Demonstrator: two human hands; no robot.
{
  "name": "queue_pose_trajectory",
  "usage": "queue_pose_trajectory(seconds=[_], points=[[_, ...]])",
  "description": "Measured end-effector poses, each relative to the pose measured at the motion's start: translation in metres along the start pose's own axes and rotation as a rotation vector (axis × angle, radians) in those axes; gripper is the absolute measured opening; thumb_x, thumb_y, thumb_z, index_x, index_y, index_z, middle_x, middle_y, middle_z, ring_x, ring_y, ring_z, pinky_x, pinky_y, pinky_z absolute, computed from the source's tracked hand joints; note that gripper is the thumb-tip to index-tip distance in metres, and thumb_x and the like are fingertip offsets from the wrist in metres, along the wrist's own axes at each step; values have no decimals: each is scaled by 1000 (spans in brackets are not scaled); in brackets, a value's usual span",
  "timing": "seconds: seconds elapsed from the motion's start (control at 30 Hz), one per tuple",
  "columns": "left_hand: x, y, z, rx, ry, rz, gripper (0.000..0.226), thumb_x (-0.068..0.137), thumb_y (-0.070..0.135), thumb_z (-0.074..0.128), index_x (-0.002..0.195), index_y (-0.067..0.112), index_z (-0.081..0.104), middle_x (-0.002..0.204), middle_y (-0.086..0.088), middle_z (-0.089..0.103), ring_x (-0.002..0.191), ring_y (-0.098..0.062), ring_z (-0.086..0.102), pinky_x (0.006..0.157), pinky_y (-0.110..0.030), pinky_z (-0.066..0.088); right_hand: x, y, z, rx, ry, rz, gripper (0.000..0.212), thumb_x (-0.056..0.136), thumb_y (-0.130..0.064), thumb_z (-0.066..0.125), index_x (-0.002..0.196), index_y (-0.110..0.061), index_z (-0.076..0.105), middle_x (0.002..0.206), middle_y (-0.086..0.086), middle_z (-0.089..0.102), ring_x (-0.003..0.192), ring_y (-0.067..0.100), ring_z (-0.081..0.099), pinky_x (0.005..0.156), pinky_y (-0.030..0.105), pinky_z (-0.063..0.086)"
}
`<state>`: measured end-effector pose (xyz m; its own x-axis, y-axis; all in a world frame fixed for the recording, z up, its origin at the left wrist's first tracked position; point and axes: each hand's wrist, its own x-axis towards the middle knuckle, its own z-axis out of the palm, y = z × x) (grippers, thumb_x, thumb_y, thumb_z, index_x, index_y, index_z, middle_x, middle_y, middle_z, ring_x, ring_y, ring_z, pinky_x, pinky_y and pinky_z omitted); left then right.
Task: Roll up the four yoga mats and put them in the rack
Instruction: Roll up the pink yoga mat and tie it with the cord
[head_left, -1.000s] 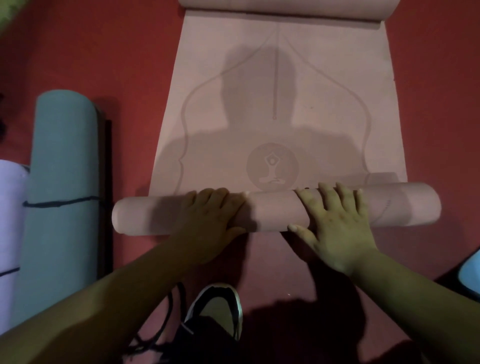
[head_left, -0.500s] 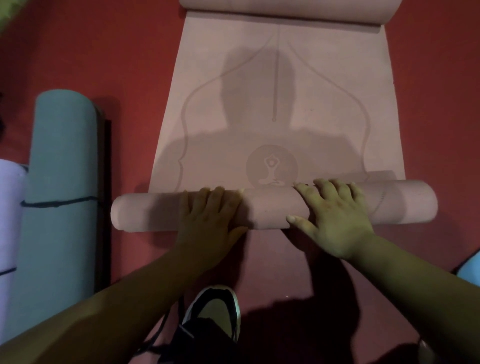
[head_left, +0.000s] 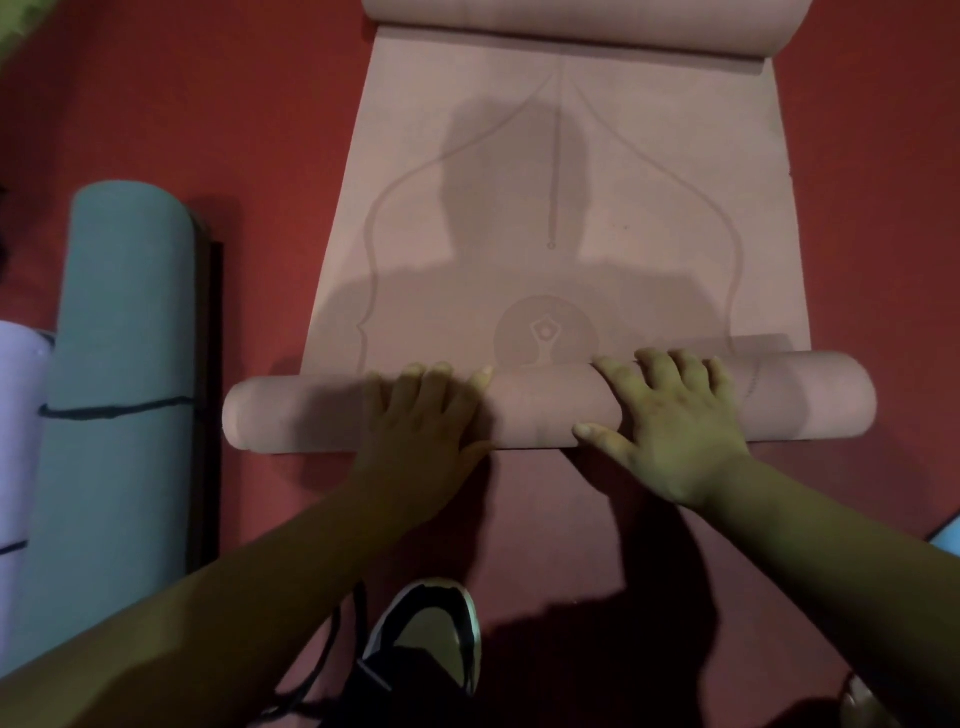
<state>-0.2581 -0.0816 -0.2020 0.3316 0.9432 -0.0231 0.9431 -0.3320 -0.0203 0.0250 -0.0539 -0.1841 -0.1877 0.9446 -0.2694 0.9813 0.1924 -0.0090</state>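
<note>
A pink yoga mat (head_left: 561, 218) lies flat on the red floor, with a printed outline and a round yoga emblem. Its near end is wound into a roll (head_left: 550, 405) lying crosswise, and its far end curls up at the top edge. My left hand (head_left: 421, 421) presses on the roll left of centre with straight fingers. My right hand (head_left: 675, 421) presses on it right of centre, fingers spread over the top and thumb on the near side. A rolled grey-green mat (head_left: 114, 395) with a dark strap lies at the left, beside a rolled pale lilac mat (head_left: 18, 467).
My shoe (head_left: 426, 639) with black laces stands on the red floor (head_left: 234, 130) just behind the roll. A dark bar (head_left: 210, 395) runs along the grey-green mat's right side. A pale blue corner (head_left: 945, 535) shows at the right edge.
Both hands have pushed the roll a little further away, and it now covers the lower edge of the round emblem.
</note>
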Motion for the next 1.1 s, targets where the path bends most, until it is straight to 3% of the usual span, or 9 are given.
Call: queue_pose_trajectory(seconds=[0.3,0.5,0.7,0.93,1.1], points=[[24,-19,1,-27,-115,9,76,82,76,38,146,35,38,135,-7,58,113,-34,57,92,-51,42,-1,-7,6,23,86,30,87,82,-86,30,150,-33,40,146,21,46,134,50,36,113,67,21],[15,-8,3,-32,42,7,76,84,71,48,145,26,47,134,-15,54,117,-38,52,97,-56,42,9,-2,1,-1,41,25,88,79,-90,24,148,-37,41,144,15,48,132,45,39,113,63,24],[18,-12,8,-11,25,26,76,83,70,48,148,31,42,138,-14,52,119,-38,51,97,-53,38,11,-2,-3,20,30,34,88,79,-89,25,151,-38,35,150,17,42,138,45,33,115,62,18],[32,-16,2,-38,4,10,77,80,71,46,147,35,37,132,-14,58,113,-37,57,96,-58,44,18,3,-3,9,47,-10,90,79,-89,25,148,-34,41,142,18,48,131,43,40,112,62,25],[18,-8,7,6,3,14,83,84,72,43,155,33,31,147,-13,46,131,-41,44,110,-66,28,26,3,-8,24,19,0,92,75,-90,23,149,-37,40,144,16,47,134,42,38,113,59,23]])
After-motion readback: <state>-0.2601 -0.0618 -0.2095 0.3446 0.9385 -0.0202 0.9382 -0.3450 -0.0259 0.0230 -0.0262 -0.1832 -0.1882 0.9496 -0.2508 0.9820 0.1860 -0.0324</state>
